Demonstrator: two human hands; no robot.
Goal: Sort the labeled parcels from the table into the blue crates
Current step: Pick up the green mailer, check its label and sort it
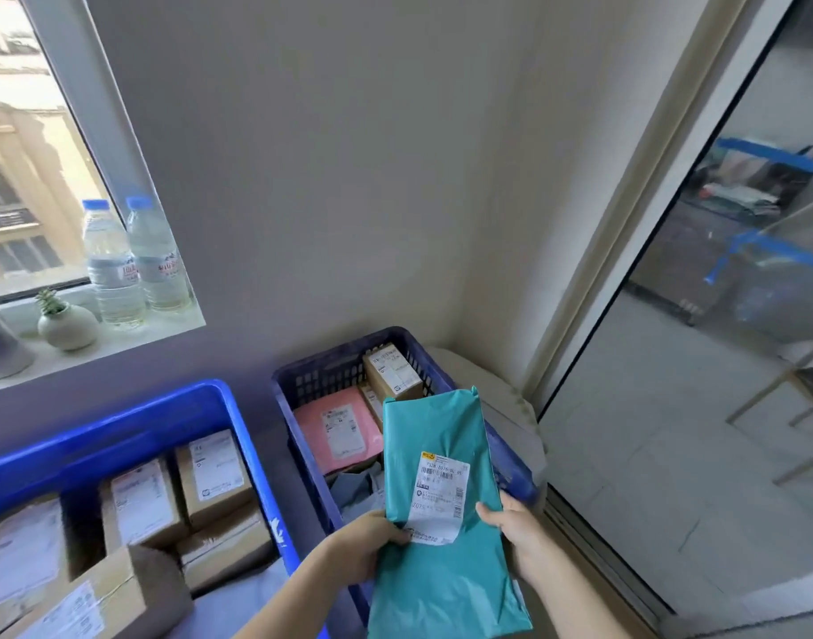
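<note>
A long teal plastic mailer bag is held in the air by both hands, over the near right part of the dark blue perforated plastic crate. Its white shipping label faces up. The left hand pinches the bag's left edge beside the label, thumb on top and fingers underneath. The right hand clasps the right edge the same way, though its fingers are hidden under the bag.

The bag looks light and soft. Its film is wrinkled, it lies fairly flat, and the contents seem thin and yielding rather than rigid. The smooth plastic is probably a little slippery, so a pinch across both edges near the middle, as here, should stop it from sagging or sliding. Nothing about it suggests it is fragile.

A pink plastic mailer and a brown cardboard box already lie in this crate. To the left, the bright blue solid-walled plastic crate holds several labeled brown cardboard boxes.
</note>
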